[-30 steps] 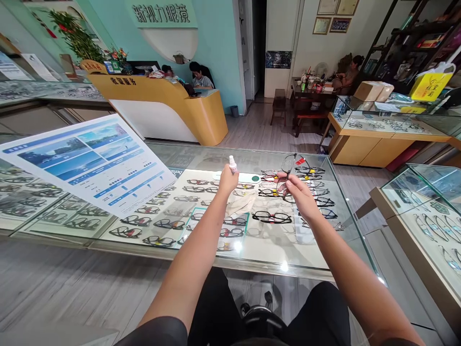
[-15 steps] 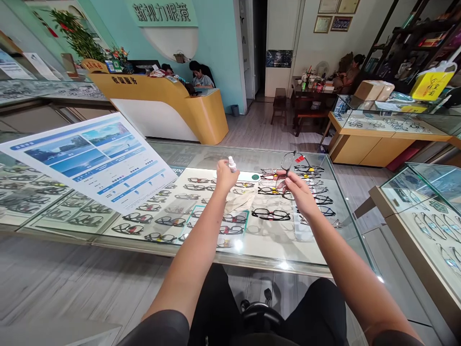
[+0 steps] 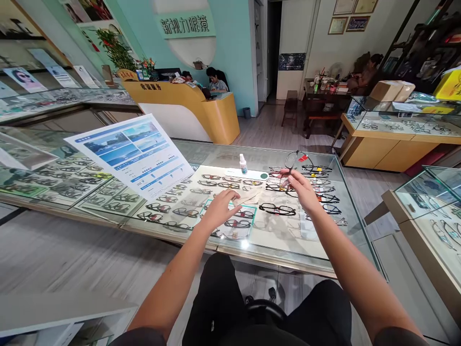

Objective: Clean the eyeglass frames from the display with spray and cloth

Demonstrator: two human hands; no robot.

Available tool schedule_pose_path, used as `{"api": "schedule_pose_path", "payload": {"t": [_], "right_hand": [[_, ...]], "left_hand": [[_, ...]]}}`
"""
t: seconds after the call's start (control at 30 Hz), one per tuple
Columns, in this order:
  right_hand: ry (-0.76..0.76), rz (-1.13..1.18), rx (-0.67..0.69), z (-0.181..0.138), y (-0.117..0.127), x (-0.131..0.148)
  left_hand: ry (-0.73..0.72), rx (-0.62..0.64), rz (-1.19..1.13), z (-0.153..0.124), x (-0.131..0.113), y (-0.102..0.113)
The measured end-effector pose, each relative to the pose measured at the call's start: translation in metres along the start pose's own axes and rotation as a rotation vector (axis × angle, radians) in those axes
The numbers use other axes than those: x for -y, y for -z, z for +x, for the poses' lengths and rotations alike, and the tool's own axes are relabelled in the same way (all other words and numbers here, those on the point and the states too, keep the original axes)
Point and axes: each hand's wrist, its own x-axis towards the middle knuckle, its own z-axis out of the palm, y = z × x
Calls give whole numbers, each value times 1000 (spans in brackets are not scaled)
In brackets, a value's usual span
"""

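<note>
My right hand [image 3: 303, 188] pinches a pair of dark-framed eyeglasses [image 3: 288, 169], holding them upright above the glass counter; a small red tag shows near one lens. Over the counter, my left hand [image 3: 220, 207] has its thumb and fingers apart at the left edge of a beige cloth [image 3: 252, 196]. Whether its fingertips touch the cloth, I cannot tell. A small white spray bottle [image 3: 243, 165] stands beyond the cloth, beside a white strip with a green disc [image 3: 264, 176]. Black-framed glasses [image 3: 277, 209] lie between my two hands.
The glass display counter [image 3: 273, 259] holds rows of eyeglasses. A printed blue-and-white sheet [image 3: 144, 158] tilts up on the left. More display cases [image 3: 399, 144] stand to the right. People sit behind a yellow reception desk [image 3: 219, 115] and at a dark table [image 3: 324, 91] farther back.
My left hand has let go of the spray bottle, now standing on the counter, and moved nearer to me at the cloth. My right hand keeps the eyeglasses. The view has swung left.
</note>
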Motion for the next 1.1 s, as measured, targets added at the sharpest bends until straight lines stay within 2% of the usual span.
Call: {"api": "schedule_pose_path", "payload": {"t": [0.1,0.2,0.4,0.57,0.7,0.8,1.1], "right_hand": [[0,4,-6,0,0,-4],[5,20,-14,1,1,-7],[0,37,-25,2,2,-8],[2,33,-24,2,1,-6],[1,21,-24,1,1,-4],[-4,19,-29,0,0,-3],[-7,28,-16,0,0,-5]], "left_hand": [[4,-48,-15,1,5,-8],[78,-101,-113,3,1,-8],[564,-292,-792,9,0,-6],[776,-309,-1092,16,10,-2],[828,-279,-1330,10,8,4],[881,-288,-1426,3,4,3],[915,-260,-1474,-9,-15,-1]]}}
